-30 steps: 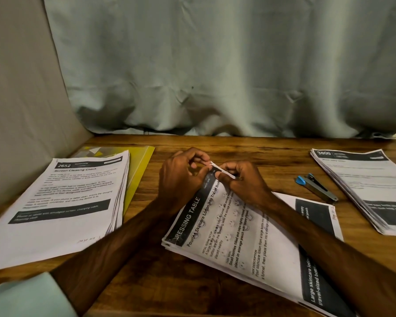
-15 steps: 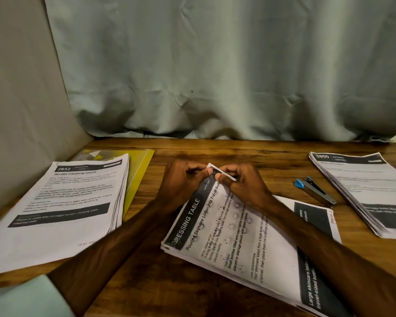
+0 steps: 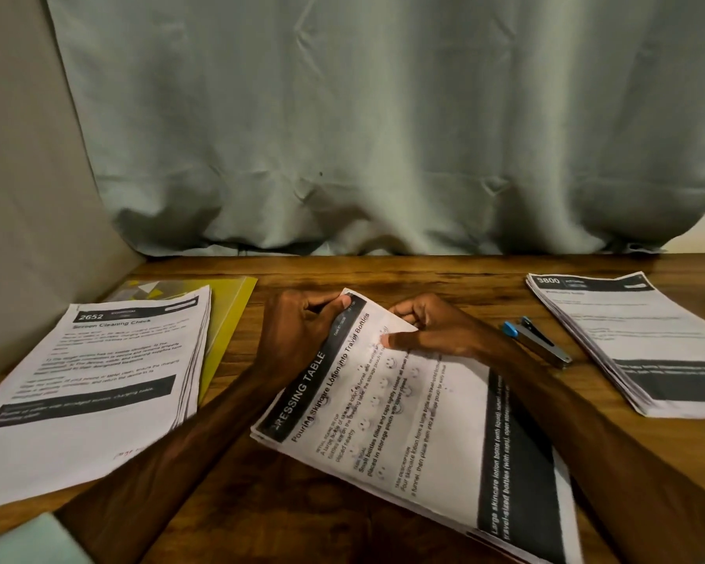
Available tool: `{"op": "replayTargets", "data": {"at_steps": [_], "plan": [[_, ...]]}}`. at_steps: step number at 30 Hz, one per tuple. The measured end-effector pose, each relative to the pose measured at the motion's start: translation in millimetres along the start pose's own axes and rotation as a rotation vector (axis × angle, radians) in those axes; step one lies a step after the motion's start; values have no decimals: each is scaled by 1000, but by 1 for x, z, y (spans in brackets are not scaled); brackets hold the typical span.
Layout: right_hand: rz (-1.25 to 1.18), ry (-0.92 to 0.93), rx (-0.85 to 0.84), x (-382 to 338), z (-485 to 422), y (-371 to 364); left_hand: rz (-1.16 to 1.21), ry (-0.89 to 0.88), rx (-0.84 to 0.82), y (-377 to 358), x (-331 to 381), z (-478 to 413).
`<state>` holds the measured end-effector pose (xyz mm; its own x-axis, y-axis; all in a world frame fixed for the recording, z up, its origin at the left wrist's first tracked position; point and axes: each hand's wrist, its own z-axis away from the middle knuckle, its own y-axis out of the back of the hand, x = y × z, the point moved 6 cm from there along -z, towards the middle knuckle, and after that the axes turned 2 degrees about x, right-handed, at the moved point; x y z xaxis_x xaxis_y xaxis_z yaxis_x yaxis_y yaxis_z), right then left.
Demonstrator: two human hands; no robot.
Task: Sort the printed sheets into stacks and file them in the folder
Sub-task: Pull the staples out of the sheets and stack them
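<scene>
Two hands meet at the far corner of the middle stack (image 3: 416,421), which lies askew nearest the person. The left hand (image 3: 298,331) pinches the corner tip, and the right hand (image 3: 432,327) pinches the edge just beside it. Farther left, a second stack (image 3: 98,380) overlaps the yellow folder (image 3: 233,315); to the right lie a stapler (image 3: 538,343) and a third stack (image 3: 635,339).

On the left stack (image 3: 98,380), top sheet: "2652" in white on a black bar, with the bold heading "Screen Cleaning Check" below; body lines too blurred to read. On the middle stack (image 3: 416,425): "RESSING TABLE" on the black header, first letter unclear, then "Pouring Skincare Lotion into Travel Bottles"; on its black end band, "Large skincare lotion bottle (with liquid)" and "travel-sized bottles (with caps)". On the right stack (image 3: 635,343): "3800".
</scene>
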<state>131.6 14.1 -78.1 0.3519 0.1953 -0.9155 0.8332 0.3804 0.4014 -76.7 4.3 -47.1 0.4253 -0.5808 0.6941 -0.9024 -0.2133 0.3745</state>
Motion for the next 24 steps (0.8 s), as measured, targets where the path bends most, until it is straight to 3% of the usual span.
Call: {"op": "replayTargets", "data": {"at_steps": [19, 24], "plan": [[52, 85, 45, 4, -4, 2, 112, -16, 45, 8, 12, 3], [84, 78, 37, -2, 0, 0, 195, 85, 41, 6, 8, 3]]}}
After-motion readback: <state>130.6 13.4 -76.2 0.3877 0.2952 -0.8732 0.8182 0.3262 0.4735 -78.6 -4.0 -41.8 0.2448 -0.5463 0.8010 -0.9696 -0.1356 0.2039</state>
